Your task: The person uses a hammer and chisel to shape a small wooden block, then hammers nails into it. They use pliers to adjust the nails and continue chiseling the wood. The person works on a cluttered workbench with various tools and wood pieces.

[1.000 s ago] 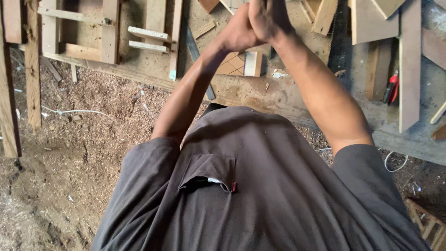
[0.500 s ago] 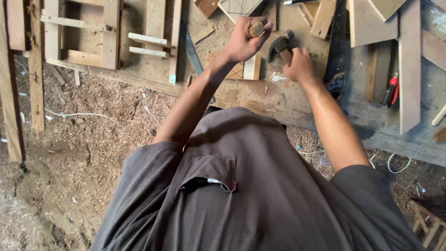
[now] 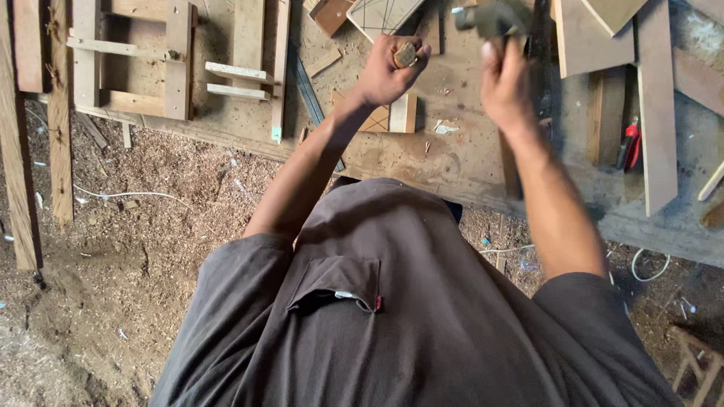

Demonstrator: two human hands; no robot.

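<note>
Head view, looking down over grey pocketed shirt (image 3: 422, 316) at a worn, dusty wooden work surface (image 3: 422, 154).

Left hand (image 3: 388, 71): fist closed round a small, rounded tan wooden piece (image 3: 406, 54); the piece pokes out at the top of the fist betw. thumb and fingers. Fist is held above the surface, over a short pale wood block (image 3: 402, 113) that lies beside a flat orange-brown board w/ pencil lines (image 3: 371, 119).

Right hand (image 3: 507, 87): raised, motion-blurred, fingers pointing up toward a dark grey metal tool head (image 3: 490, 16) at the top edge of frame. Looks like a hammer head, but too blurred to be sure. Can't tell if the fingers are wrapped round a handle or loose; grip is hidden by blur and angle. The hands are apart, left lower than right.

Around them, on the surface:
- a pale framed panel w/ thin crossing lines (image 3: 383, 13), just above the left fist
- a dark blue-grey flat metal ruler (image 3: 309, 90), lying diagonally left of the left forearm
- a rough timber frame of nailed slats (image 3: 139, 60), far left
- several long plain wood planks (image 3: 656, 98), on the right
- a red-handled tool (image 3: 630, 145), lying betw. those planks.

Below the surface edge: earth floor covered w/ sawdust and shavings (image 3: 128, 226), a thin white cord (image 3: 132, 194) trailing across it.
</note>
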